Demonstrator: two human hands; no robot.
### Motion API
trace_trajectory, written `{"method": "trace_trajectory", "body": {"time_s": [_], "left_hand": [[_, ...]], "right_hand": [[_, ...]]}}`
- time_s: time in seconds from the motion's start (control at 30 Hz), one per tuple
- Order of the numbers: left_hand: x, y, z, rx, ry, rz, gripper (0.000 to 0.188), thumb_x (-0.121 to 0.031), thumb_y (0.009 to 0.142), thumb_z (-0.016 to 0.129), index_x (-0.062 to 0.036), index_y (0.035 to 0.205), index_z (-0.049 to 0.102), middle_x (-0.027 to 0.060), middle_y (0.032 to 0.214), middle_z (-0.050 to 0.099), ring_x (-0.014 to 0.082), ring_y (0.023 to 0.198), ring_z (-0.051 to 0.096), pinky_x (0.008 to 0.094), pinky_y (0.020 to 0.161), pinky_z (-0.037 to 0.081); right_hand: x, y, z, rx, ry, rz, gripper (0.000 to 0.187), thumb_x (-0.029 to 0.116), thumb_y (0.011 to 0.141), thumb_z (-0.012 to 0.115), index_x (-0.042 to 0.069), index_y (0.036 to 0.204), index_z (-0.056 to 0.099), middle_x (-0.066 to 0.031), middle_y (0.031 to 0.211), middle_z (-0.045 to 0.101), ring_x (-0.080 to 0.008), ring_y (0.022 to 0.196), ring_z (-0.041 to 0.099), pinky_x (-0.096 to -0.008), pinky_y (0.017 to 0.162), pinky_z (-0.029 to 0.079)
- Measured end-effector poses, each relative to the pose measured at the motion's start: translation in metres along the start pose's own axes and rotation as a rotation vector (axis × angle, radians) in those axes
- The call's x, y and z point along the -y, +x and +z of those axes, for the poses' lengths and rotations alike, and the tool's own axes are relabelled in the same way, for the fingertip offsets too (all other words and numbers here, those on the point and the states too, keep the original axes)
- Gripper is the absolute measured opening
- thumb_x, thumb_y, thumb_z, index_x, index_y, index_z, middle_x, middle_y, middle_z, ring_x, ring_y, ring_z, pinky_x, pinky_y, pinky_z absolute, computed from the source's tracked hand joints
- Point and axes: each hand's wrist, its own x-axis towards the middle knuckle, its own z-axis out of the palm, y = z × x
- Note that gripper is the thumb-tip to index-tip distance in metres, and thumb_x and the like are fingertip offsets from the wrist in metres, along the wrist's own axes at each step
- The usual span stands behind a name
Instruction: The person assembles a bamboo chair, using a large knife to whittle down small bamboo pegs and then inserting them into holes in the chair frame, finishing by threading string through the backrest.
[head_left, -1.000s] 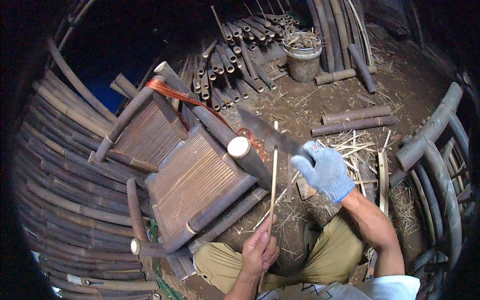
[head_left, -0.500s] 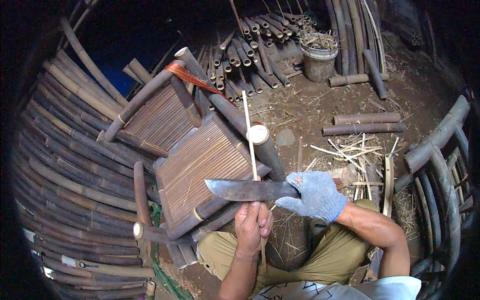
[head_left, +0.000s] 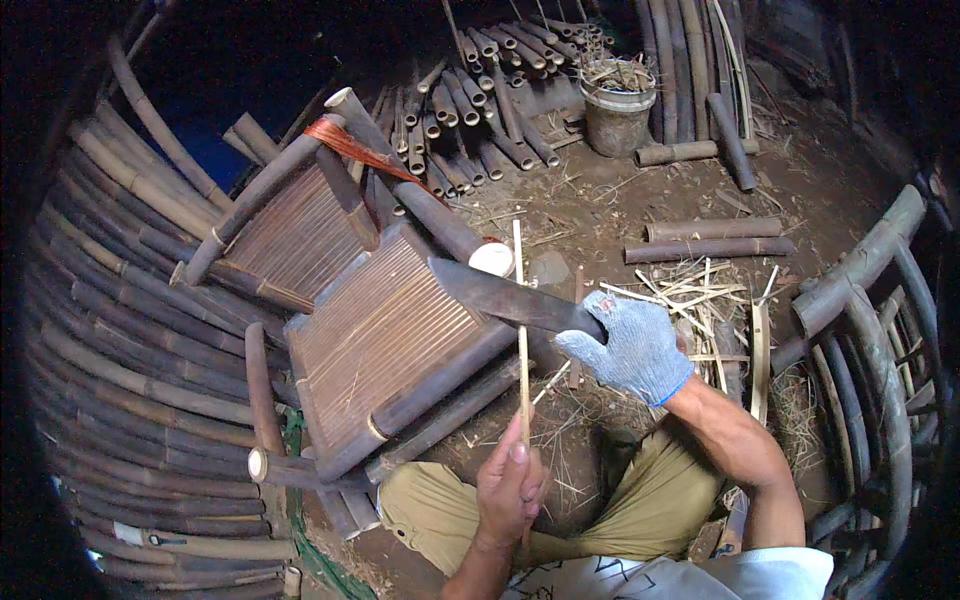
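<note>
My bare left hand (head_left: pixel 512 484) is closed around the lower part of a thin, pale bamboo strip (head_left: pixel 524 375), which stands nearly upright in front of me. In a grey knitted glove with a blue cuff, my right hand (head_left: pixel 632 345) grips a broad machete (head_left: pixel 510 298). Its dark blade points up and left and lies across the strip above my left hand, covering part of it. The handle is mostly hidden in the glove. Just left of the strip stands a bamboo chair (head_left: pixel 385 340) with a slatted seat and back, orange strapping tied round its upper frame.
Pale bamboo slivers (head_left: pixel 700 290) litter the ground beyond my right hand, near two split bamboo pieces (head_left: pixel 710 250). Cut bamboo tubes (head_left: pixel 470 100) are stacked behind, beside a bucket (head_left: pixel 617 120) of scraps. Bent bamboo poles (head_left: pixel 150 350) line the left; a bamboo frame (head_left: pixel 870 300) stands right.
The machete and right hand have moved up, away from my left hand, and the blade has tilted from level to pointing up-left. My left hand and the strip have shifted lower.
</note>
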Motion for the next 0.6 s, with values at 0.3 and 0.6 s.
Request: {"method": "trace_trajectory", "body": {"time_s": [0.3, 0.6], "left_hand": [[0.014, -0.029, -0.021, -0.1, 0.196, -0.054, 0.045, -0.014, 0.103, 0.046, -0.0013, 0.146, 0.042, 0.0001, 0.067, 0.052, 0.0043, 0.048, 0.042, 0.0194, 0.043, 0.036], [-0.013, 0.031, -0.001, -0.155, 0.352, 0.11, 0.046, -0.018, 0.103, 0.049, 0.0023, 0.144, 0.044, -0.0021, 0.066, 0.05, 0.0029, 0.05, 0.043, 0.019, 0.044, 0.039]], "right_hand": [[-0.041, 0.022, -0.012, -0.252, 0.062, 0.086, 0.036, 0.04, 0.091, 0.063, 0.005, 0.085, 0.066, -0.0198, 0.075, 0.063, -0.0405, 0.071, 0.064, -0.0473, 0.062, 0.05], [0.025, -0.007, 0.01, 0.169, -0.045, -0.14, 0.047, 0.055, 0.083, 0.068, 0.009, 0.08, 0.063, -0.0153, 0.071, 0.065, -0.0365, 0.067, 0.066, -0.0456, 0.058, 0.051]]}}
